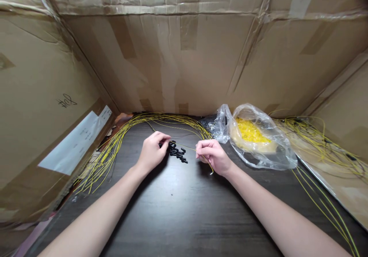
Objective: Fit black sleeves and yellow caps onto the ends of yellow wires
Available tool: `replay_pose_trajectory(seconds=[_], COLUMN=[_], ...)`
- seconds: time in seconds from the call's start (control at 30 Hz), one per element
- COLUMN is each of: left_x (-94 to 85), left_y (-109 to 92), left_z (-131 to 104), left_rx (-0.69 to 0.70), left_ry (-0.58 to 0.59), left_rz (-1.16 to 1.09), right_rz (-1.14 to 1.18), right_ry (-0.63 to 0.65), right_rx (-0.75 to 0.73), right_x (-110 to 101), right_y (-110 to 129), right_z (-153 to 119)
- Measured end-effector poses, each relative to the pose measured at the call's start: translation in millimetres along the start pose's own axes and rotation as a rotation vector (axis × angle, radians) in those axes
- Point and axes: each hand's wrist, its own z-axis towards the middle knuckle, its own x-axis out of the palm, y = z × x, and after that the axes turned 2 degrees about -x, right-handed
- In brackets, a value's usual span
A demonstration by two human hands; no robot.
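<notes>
Tall brown cardboard walls [184, 65] rise around a dark wood-grain desk [172, 222]. A loose bundle of thin yellow wires [123, 128] arcs from the desk's left edge along its far edge. Toward the far right corner, an open clear plastic bag [280, 149] holds small bright yellow pieces [251, 130].

Over the middle of the desk, a person's bare left hand [153, 149] and right hand [214, 155] face each other, well apart. Both have fingers pinched together on a single slender yellow strand [185, 146], which spans the gap and continues below the right hand to a pale tip. Whether the left fingertips grip anything more is hidden. Beside them lies a pile of small black tubular pieces [178, 153].

Good handling probably calls for light, steady pinches, the strand gently taut, without kinks or snags on the bundle.
</notes>
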Motion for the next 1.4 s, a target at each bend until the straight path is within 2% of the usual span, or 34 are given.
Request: replay_pose_trajectory(seconds=[0.17,0.33,0.43,0.53,0.67,0.77,0.87,1.0,1.13,1.23,1.3,1.33,1.4], left_x=[-8.5,-14.7,-16.9,-20.9,-32.9,-45.9,-59.8,-75.3,-82.5,-84.0,-86.0,-87.7,-92.2], left_y=[30.5,49.0,57.1,64.7,69.7,64.7,50.6,21.7,-10.0,-27.2,-32.0,-32.5,-30.8], left_z=[9.2,13.8,14.9,16.2,19.6,22.8,25.1,22.4,14.6,13.1,15.5,17.2,20.2], left_rx=[-0.195,-0.324,-0.319,-0.273,-0.227,-0.187,-0.144,-0.035,-0.036,-0.113,-0.184,-0.233,-0.331], left_ry=[-0.067,-0.125,-0.147,-0.189,-0.320,-0.432,-0.525,-0.654,-0.713,-0.691,-0.594,-0.486,-0.193], left_rz=[0.031,0.020,0.009,0.039,0.163,0.207,0.214,0.169,0.186,0.030,-0.151,-0.254,-0.440], right_rz=[0.299,0.509,0.585,0.543,0.448,0.447,0.402,0.325,0.270,0.112,-0.106,-0.242,-0.515], right_ry=[0.036,-0.010,-0.065,-0.134,-0.211,-0.204,-0.190,-0.217,-0.194,-0.219,-0.254,-0.269,-0.291], right_rx=[0.076,-0.018,-0.107,-0.210,-0.310,-0.358,-0.366,-0.258,-0.147,-0.111,-0.117,-0.134,-0.186], right_x=[-9.4,-29.8,-44.4,-57.3,-69.6,-73.7,-72.6,-65.4,-58.1,-53.2,-48.8,-46.0,-39.5], right_y=[14.9,29.5,33.6,37.3,42.5,44.5,44.4,43.8,41.7,37.8,34.9,33.5,30.9], right_z=[-0.8,-3.6,-4.4,-5.0,-6.2,-6.9,-6.5,-4.2,-0.9,1.7,3.3,3.9,4.5])
